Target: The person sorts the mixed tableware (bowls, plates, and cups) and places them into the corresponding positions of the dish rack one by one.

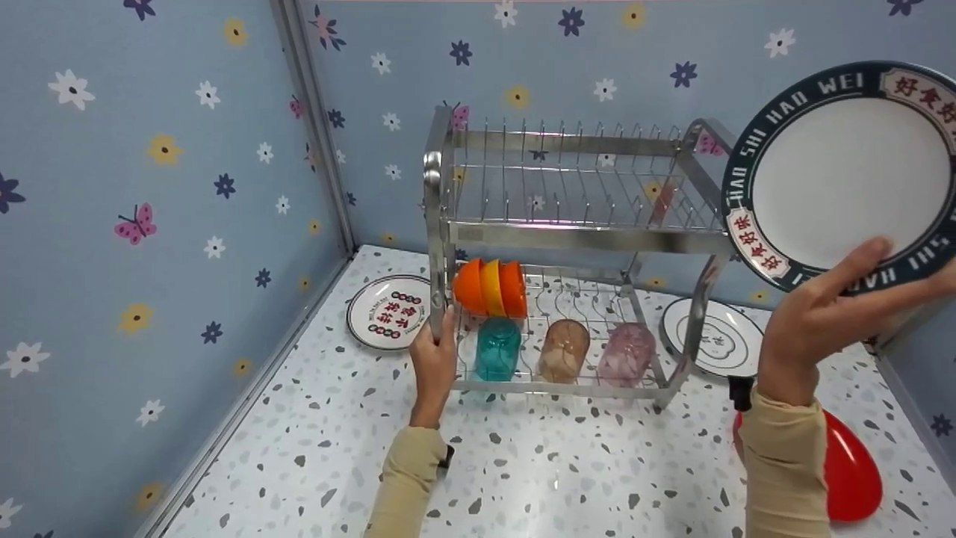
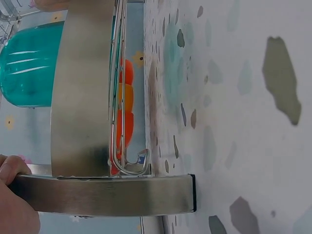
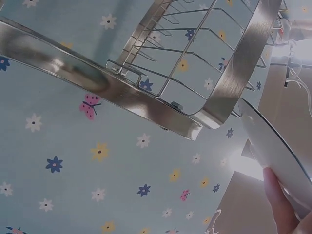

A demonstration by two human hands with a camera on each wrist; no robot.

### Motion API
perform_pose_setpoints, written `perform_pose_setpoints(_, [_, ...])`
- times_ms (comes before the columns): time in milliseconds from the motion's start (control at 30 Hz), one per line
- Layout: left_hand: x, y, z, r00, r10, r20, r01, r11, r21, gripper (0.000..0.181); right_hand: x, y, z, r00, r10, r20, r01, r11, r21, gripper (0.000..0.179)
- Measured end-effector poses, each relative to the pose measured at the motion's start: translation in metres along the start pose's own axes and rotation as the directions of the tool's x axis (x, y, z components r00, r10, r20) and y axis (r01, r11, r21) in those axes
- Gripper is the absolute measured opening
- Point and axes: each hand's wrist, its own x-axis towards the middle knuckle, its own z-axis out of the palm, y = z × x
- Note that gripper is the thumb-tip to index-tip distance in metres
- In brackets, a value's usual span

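Note:
A two-tier metal dish rack stands on the speckled table, its upper tier bare wire. My left hand grips the rack's left front post, seen also in the left wrist view with fingers round the metal. Raised to the right of the rack, my right hand holds a white plate with a dark rim and lettering, thumb on its face. In the right wrist view the plate appears almost edge-on beside the upper tier. On the lower tier sit nested orange and yellow bowls.
In front of the bowls lie a teal glass, an amber glass and a pink glass. One small plate lies left of the rack, another right. A red rounded object is partly behind the right sleeve. Flowered walls enclose the table.

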Motion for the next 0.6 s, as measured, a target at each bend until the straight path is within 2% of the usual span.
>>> perform_pose_setpoints(100, [-0.001, 0.000, -0.001, 1.000, 0.006, 0.001, -0.006, 1.000, 0.010, 0.036, 0.000, -0.001, 0.009, 1.000, -0.004, 0.023, 0.004, 1.000, 0.007, 0.050])
perform_pose_setpoints(367, [-0.002, -0.001, -0.001, 1.000, 0.015, 0.010, -0.015, 1.000, 0.010, 0.039, 0.004, -0.004, 0.030, 0.991, 0.027, 0.134, -0.021, 0.998, -0.052, 0.045])
perform_pose_setpoints(600, [-0.002, -0.002, -0.001, 1.000, 0.024, 0.002, -0.024, 1.000, 0.000, 0.040, 0.006, -0.002, 0.041, 0.968, 0.006, 0.251, 0.012, 0.998, -0.069, 0.045])
